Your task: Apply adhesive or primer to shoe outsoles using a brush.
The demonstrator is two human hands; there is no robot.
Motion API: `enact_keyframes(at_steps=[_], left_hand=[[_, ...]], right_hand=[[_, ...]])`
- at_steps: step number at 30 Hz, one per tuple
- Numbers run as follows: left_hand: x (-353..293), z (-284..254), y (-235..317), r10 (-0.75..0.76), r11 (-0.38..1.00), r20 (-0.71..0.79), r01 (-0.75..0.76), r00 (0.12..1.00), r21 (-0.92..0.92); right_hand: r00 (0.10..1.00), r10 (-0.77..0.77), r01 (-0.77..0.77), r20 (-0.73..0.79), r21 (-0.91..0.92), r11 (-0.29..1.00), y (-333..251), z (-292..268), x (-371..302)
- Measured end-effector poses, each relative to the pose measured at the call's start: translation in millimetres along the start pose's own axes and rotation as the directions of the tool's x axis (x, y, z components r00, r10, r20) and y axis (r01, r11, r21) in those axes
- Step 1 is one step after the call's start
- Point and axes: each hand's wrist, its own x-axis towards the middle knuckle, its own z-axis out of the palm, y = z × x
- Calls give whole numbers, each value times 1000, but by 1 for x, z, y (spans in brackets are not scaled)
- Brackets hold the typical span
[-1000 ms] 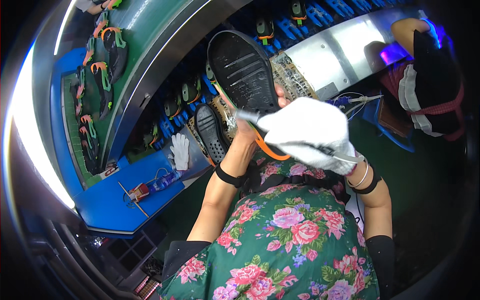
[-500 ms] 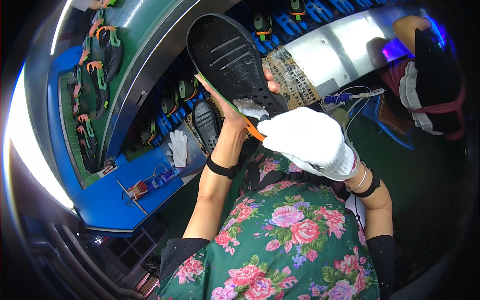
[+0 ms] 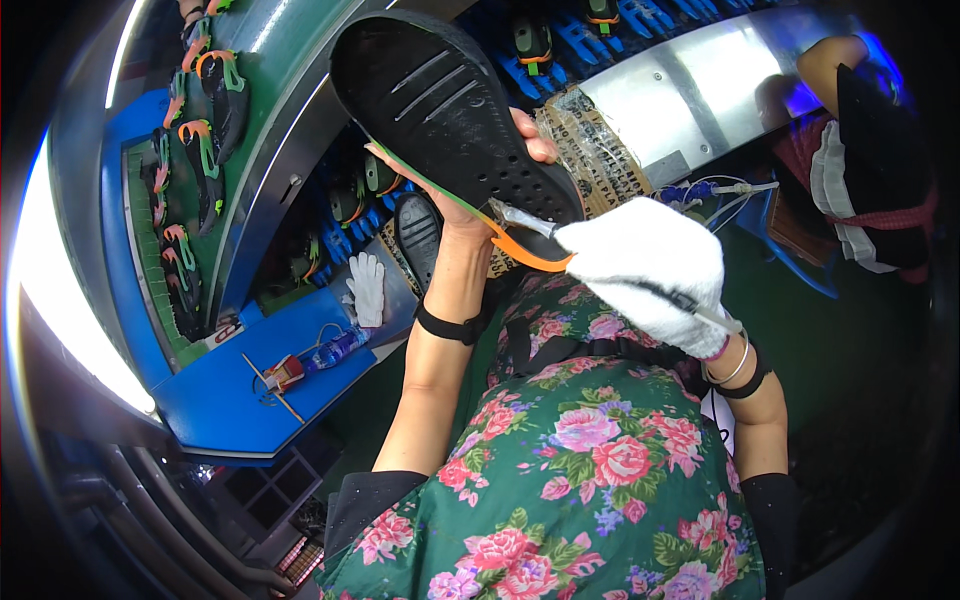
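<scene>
My bare left hand (image 3: 460,205) grips a large shoe sole (image 3: 440,110), its fingers wrapped round both edges. The sole is black inside, with slots and small holes, and has a green and orange rim. In a white knitted glove, my right hand (image 3: 650,270) is closed on a brush (image 3: 528,220) with a metal ferrule. Its tip lies at the sole's inner edge, where the rim turns orange; whether it touches is hard to tell. A thin handle end sticks out by the wrist. The glove hides the right fingers.
Another black sole (image 3: 417,235) lies beyond my left forearm. A white glove (image 3: 367,288) and a bottle (image 3: 340,345) lie by the blue table (image 3: 220,400). Several shoe parts (image 3: 205,170) line the green conveyor at left. A metal ledge (image 3: 680,100) runs behind; another person's arm (image 3: 830,65) is at right.
The sole has shifted left and slightly up, showing more of its orange rim. My gloved right hand has moved right and turned, and the brush tip now lies at the inner edge.
</scene>
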Motion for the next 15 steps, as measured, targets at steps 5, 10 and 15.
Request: enact_keyframes(at_steps=[5,10,15], left_hand=[[5,0,1,6,998,93,-12,996,69],[14,7,2,69,991,202,-91,977,100],[16,10,4,63,988,186,-88,981,127]], right_hand=[[995,99,-99,4,46,994,-1,-1,-1],[995,89,-90,-40,-10,996,-2,-2,-2],[988,142,-139,-60,63,988,6,-8,-5]])
